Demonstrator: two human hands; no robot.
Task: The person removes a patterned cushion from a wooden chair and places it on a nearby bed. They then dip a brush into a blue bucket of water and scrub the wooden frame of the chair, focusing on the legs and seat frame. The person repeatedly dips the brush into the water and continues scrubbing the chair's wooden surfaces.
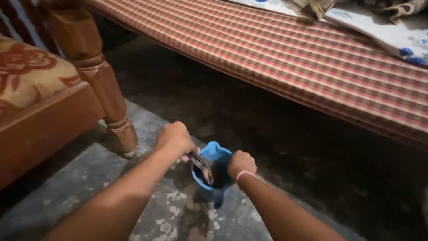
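- Head view, the setting: a patchy grey concrete floor (147, 214), dim and nearly black farther back, runs under a bed covered in a red-and-tan checked sheet (285, 53); a turned wooden leg (100, 85) of a cushioned seat stands at the left.
- A small blue jug (213, 172) with a pour spout sits on the floor to the right of that wooden leg, out in front of the bed's edge. Its spout points away from the person.
- The left hand (176, 138) is at the jug's left rim, fingers curled tight round a dark wet cloth (201, 166) that hangs down into the jug; the cloth's long axis slants from the fist toward the jug's middle.
- The right hand (241, 163) is closed in a fist at the jug's right rim, seemingly gripping it.
- Both hands touch the jug; neither is clearly nearer.
- Hidden: the fingertips of both hands, the jug's contents, and its handle, if any. The floor under the bed is too dark to read.
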